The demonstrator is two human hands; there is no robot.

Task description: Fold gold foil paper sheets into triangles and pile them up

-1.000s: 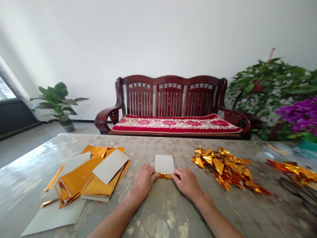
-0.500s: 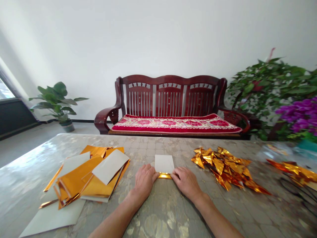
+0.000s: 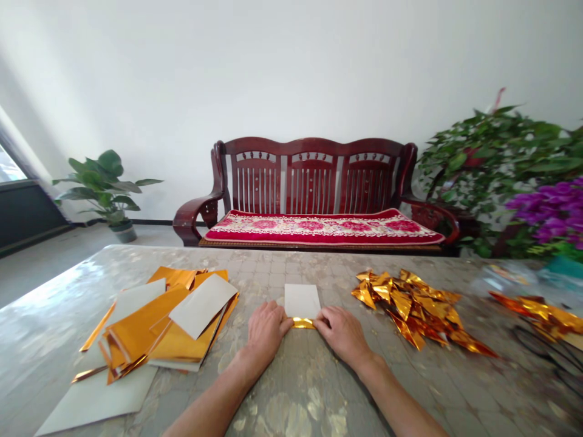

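A small sheet of gold foil paper (image 3: 301, 300) lies on the table before me, its pale back up. Its near edge is turned over into a narrow shiny gold strip. My left hand (image 3: 268, 328) pinches the strip's left end, and my right hand (image 3: 340, 331) pinches the right end. Both hands rest on the tabletop with fingers closed. To the left is a loose pile of flat gold sheets (image 3: 141, 321), some with the pale side up. Over on the right sits a heap of folded gold foil pieces (image 3: 407, 306) with pointed ends.
The table (image 3: 291, 394) has a patterned cover. At its right edge lie more gold foil (image 3: 542, 312), a dark cable (image 3: 542, 349) and clear plastic bags (image 3: 505, 279). Beyond stand a wooden bench (image 3: 312, 182), potted plants (image 3: 122, 230) and purple flowers (image 3: 553, 209).
Both hands stay at the sheet's near edge. The gold strip between them looks slightly bent now, with its shine shifted; the piles have not moved.
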